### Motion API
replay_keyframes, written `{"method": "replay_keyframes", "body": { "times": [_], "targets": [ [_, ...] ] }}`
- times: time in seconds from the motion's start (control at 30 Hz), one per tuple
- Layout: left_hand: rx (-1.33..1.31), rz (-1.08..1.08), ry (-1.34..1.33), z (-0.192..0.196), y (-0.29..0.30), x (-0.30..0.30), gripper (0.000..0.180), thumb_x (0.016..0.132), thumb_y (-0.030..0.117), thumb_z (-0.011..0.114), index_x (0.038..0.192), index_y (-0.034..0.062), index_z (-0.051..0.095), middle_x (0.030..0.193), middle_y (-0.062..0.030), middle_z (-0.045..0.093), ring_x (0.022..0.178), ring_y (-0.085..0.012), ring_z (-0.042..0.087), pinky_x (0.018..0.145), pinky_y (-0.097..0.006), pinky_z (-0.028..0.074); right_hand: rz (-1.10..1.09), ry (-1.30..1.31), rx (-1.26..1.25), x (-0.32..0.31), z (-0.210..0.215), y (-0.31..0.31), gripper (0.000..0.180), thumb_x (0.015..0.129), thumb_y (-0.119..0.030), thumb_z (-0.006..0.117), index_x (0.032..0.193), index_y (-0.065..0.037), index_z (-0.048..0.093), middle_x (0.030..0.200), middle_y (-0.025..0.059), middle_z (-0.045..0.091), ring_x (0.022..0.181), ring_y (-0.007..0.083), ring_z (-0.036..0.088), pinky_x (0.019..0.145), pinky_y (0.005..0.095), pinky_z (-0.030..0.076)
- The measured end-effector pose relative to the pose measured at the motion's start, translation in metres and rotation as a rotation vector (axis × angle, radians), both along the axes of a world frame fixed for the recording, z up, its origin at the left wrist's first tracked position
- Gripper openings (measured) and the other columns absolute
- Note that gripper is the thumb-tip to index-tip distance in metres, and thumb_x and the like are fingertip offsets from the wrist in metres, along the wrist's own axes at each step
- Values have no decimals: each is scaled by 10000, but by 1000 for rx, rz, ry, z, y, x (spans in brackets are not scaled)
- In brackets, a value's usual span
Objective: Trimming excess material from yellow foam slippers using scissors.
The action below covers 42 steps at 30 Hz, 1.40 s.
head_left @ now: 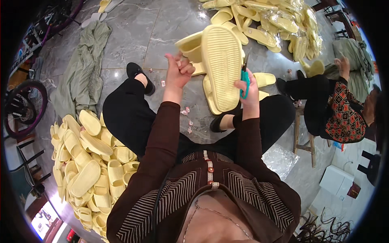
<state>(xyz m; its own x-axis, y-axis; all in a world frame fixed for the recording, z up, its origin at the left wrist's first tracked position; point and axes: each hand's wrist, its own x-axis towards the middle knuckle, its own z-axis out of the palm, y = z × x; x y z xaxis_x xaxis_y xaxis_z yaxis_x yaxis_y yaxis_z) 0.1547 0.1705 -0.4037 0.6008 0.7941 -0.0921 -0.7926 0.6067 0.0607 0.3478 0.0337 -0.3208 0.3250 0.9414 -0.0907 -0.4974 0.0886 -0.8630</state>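
My right hand [249, 90] is closed around teal-handled scissors [244, 81], their dark blades pointing away from me. Its thumb lies at the edge of a large pale yellow slipper [221, 67], whose ribbed sole faces me; whether the hand also bears its weight is unclear. To the left of that sole my left hand [179, 73] is raised, fingers curled in and thumb sticking out; I cannot make out anything in it. Behind the sole, another yellow slipper [190, 43] shows its strap side. More slippers [265, 79] lie partly hidden beneath, between my feet.
A heap of yellow slippers [87, 170] lies at my left. Bagged slippers [283, 20] are piled far right. A co-worker in a patterned top [344, 115] sits by a wooden stool [304, 137]. Green cloth [83, 69], a bicycle wheel [26, 107] and paper scraps [185, 111] are around.
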Motion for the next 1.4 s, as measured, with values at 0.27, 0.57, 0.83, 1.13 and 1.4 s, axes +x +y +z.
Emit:
{"method": "replay_keyframes", "body": {
  "times": [0.27,0.57,0.83,1.13,1.4],
  "targets": [
    [248,-60,706,37,-6,3,288,872,405,527,1019,161,568,567,61,457,427,-38,353,415,-197,286,139,-165,-204,2,-32,0,648,626,92,628,1240,26,432,1048,41,570,891,111,555,786,229,441],
    [341,-21,1365,-7,-4,-14,187,887,180,487,1021,74,563,648,14,547,475,-78,451,423,-237,369,183,-652,-309,8,-24,-1,548,676,40,616,1203,21,468,1001,34,595,836,116,574,735,228,460],
    [1011,607,1672,34,-43,4,221,858,120,522,1050,10,531,801,-96,572,703,-207,566,623,-294,453,-202,-452,-396,-11,-24,13,450,737,-81,643,1135,33,465,849,96,589,681,172,594,568,275,478],
    [1812,486,1634,15,-96,33,211,793,92,551,993,24,537,832,-129,527,750,-308,513,687,-377,424,-330,-260,-418,-18,-56,16,472,687,-5,644,1118,21,455,807,66,546,650,145,558,564,242,463],
    [805,539,1632,4,-49,7,196,804,93,546,971,-10,541,830,-99,548,704,-188,517,644,-308,434,-220,-64,-252,2,-47,9,472,653,88,586,1104,29,462,905,90,569,760,184,588,693,270,489]
  ]
}}
